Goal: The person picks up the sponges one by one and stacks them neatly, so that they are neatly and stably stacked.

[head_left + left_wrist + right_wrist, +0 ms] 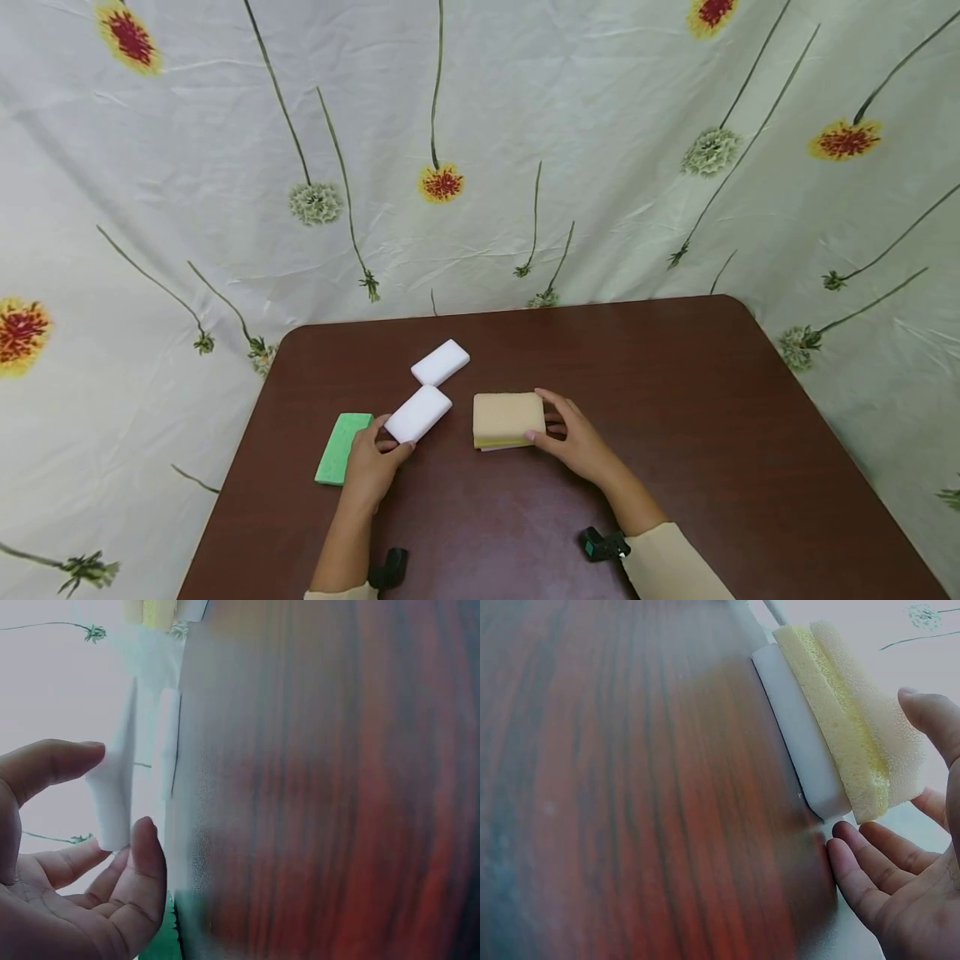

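My left hand (371, 467) pinches a white sponge block (418, 413) between thumb and fingers. In the left wrist view that block (116, 784) is held up at a tilt, apart from the table. Beside the hand lies a green sponge (345, 447), partly covered by it. My right hand (573, 437) is at the right end of a stack, thumb and index finger at its corners, fingers loosely extended. The stack has a tan sponge (508, 415) on top, a yellow sponge (832, 724) under it and a white block (799, 731) at the bottom.
Another white block (440, 362) lies on the table behind the held one. The dark brown wooden table (675, 400) has rounded far corners. A flowered white cloth (487, 108) hangs behind it. A black device sits at each wrist.
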A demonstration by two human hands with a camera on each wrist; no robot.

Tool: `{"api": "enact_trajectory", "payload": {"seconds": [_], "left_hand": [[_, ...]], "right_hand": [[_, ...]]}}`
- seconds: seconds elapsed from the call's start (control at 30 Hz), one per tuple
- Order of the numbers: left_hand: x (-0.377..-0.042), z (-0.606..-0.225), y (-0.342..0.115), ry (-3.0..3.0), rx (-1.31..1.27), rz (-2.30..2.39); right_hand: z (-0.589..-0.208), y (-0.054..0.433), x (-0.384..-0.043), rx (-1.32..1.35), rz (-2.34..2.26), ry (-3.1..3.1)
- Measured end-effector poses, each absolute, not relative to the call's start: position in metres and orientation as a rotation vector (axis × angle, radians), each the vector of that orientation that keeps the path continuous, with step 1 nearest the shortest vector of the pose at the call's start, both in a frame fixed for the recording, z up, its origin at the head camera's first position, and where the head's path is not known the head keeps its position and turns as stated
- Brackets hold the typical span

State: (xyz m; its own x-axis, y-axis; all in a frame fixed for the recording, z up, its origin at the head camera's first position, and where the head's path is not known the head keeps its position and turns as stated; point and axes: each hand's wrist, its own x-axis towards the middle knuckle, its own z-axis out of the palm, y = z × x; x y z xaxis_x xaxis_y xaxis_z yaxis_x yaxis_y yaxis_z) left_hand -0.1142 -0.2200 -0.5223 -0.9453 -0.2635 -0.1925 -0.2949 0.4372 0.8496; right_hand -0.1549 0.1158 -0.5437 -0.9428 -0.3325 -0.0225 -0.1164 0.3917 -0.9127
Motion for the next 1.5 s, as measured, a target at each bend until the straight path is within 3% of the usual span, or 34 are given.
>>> {"api": "enact_trajectory", "payload": {"seconds": [0.73,1.5], "left_hand": [[-0.116,-0.504,-0.209,2.673,-0.469,1.619],[-0.124,-0.496,-0.163,2.680,-0.250,1.690]], "right_hand": [[-0.541,0.116,-0.155,-0.402,-1.581,2.443],[-0.542,0.116,-0.156,-0.412,-1.642,2.430]]}}
